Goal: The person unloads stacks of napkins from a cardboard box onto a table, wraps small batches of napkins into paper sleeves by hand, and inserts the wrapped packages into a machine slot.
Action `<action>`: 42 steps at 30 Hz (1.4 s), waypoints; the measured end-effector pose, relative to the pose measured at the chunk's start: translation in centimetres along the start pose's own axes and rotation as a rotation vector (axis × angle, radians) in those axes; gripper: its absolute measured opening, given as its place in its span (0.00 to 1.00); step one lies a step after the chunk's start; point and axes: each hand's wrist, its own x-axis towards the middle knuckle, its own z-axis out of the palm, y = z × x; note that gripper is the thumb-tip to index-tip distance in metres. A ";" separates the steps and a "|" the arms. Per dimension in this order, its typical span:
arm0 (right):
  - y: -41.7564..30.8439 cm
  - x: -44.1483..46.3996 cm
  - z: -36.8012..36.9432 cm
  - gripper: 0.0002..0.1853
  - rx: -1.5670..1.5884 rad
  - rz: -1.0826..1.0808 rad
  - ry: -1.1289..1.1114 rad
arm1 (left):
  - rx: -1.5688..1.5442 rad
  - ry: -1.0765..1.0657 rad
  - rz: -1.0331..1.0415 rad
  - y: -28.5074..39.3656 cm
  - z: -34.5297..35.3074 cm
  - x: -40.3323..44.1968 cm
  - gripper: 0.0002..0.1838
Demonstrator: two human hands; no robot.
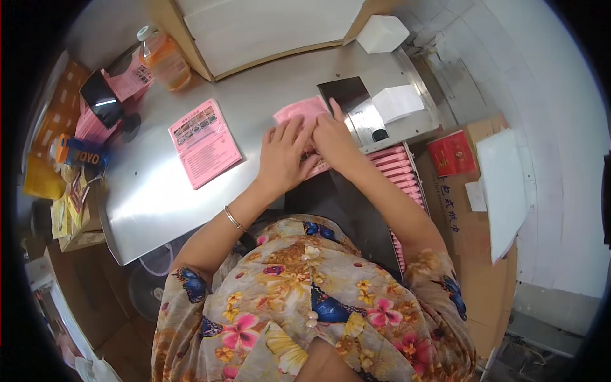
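Meeting over the pink paper, the two hands are toward twelve o'clock in the view, at the near edge of the metal table. The left hand lies with its fingers slightly spread and reaching onto the paper, its thumb apart; the right hand is close beside it, index finger stretched toward eleven. Whether either one pinches the paper, I cannot tell. From the hands, a stack of pink leaflets lies at nine o'clock, a bottle stands at ten, a white block sits at two, and a row of pink packets is at four.
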 end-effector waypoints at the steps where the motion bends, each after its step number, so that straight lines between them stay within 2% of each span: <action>1: -0.2 1.8 1.1 0.17 -0.072 -0.048 0.051 | 0.037 0.068 0.001 0.0 0.0 0.5 0.41; 3: -0.2 3.2 0.8 0.17 -0.153 -0.098 0.118 | 0.086 0.084 0.050 0.0 -0.1 0.9 0.44; 5: 0.3 3.9 -0.7 0.16 0.084 0.020 -0.186 | -0.012 0.047 0.107 0.4 -0.9 0.2 0.43; 6: 0.7 4.1 -1.9 0.15 -0.047 0.078 -0.375 | -0.059 0.070 0.111 0.8 -2.1 -0.5 0.38; 8: 4.9 1.6 0.7 0.17 -0.100 0.025 -0.179 | -0.060 0.145 0.035 -1.0 -3.2 -2.7 0.35; 10: 6.5 -0.3 -1.2 0.17 0.095 0.153 -0.088 | 0.022 0.271 -0.122 -3.8 -4.6 -4.7 0.30; 11: 5.9 -0.8 -2.4 0.17 0.100 0.147 -0.099 | 0.116 0.330 -0.211 -5.3 -5.5 -5.4 0.28; 13: 4.4 -1.8 -4.6 0.16 0.006 0.503 -0.328 | 0.276 0.285 -0.304 -8.8 -7.4 -6.4 0.24; 14: 4.4 -3.0 -4.8 0.16 0.007 0.490 -0.331 | 0.315 0.246 -0.303 -10.1 -8.0 -7.1 0.21; 15: 4.7 -4.5 -4.8 0.16 0.066 0.410 -0.211 | 0.353 0.207 -0.300 -11.0 -8.4 -7.6 0.17; 16: 5.2 -5.5 -5.0 0.16 0.125 0.334 -0.095 | 0.285 0.200 -0.319 -11.4 -8.9 -7.5 0.09; 17: 6.0 -6.1 -5.5 0.16 0.124 0.332 -0.104 | 0.280 0.199 -0.326 -11.7 -8.8 -7.7 0.09; 19: 7.2 -6.7 -7.0 0.17 0.027 0.187 0.373 | 0.255 0.161 -0.357 -12.1 -8.5 -7.8 0.05; 23: 9.8 -6.0 -9.2 0.17 -0.054 0.325 0.466 | 0.245 0.237 -0.258 -9.9 -8.1 -6.1 0.06; 25: 11.5 -6.5 -7.5 0.15 -0.104 0.349 0.371 | 0.114 0.300 -0.215 -6.1 -8.0 -3.7 0.07; 27: 11.7 -6.2 -7.2 0.14 -0.051 0.306 0.385 | -0.022 0.255 -0.140 -2.7 -6.8 -2.1 0.07; 29: 11.2 -6.4 -7.5 0.14 0.069 0.409 0.345 | -0.111 0.092 -0.024 -1.2 -3.8 -1.2 0.08; 31: 11.3 -6.4 -7.3 0.15 0.046 0.376 0.362 | -0.109 -0.014 0.080 -0.5 -0.4 -1.1 0.09; 33: 11.1 -6.3 -7.1 0.15 -0.044 0.362 0.384 | -0.104 -0.006 0.052 0.3 0.4 -1.4 0.10; 34: 10.8 -6.4 -7.4 0.17 0.028 0.471 0.302 | -0.163 -0.047 0.027 0.2 -0.2 -1.7 0.11; 35: 11.0 -6.6 -7.6 0.17 0.026 0.480 0.302 | -0.221 -0.093 -0.002 -0.2 -0.7 -2.1 0.12; 37: 11.7 -6.2 -7.5 0.21 -0.324 0.282 0.408 | -0.130 -0.074 0.029 -2.1 -2.0 -3.0 0.14; 38: 13.6 -7.0 -6.2 0.24 -0.164 0.305 0.383 | -0.040 -0.052 0.054 -2.6 -2.4 -3.4 0.17; 39: 14.8 -7.6 -6.0 0.24 -0.156 0.309 0.379 | -0.038 -0.060 0.051 -2.6 -2.6 -3.7 0.17; 41: 16.2 -7.8 -5.8 0.25 -0.094 0.347 0.376 | 0.151 -0.062 -0.029 -2.8 -3.0 -4.1 0.20; 42: 14.6 -7.2 -6.6 0.26 -0.062 0.358 0.401 | 0.151 -0.091 -0.059 -2.8 -2.6 -4.2 0.21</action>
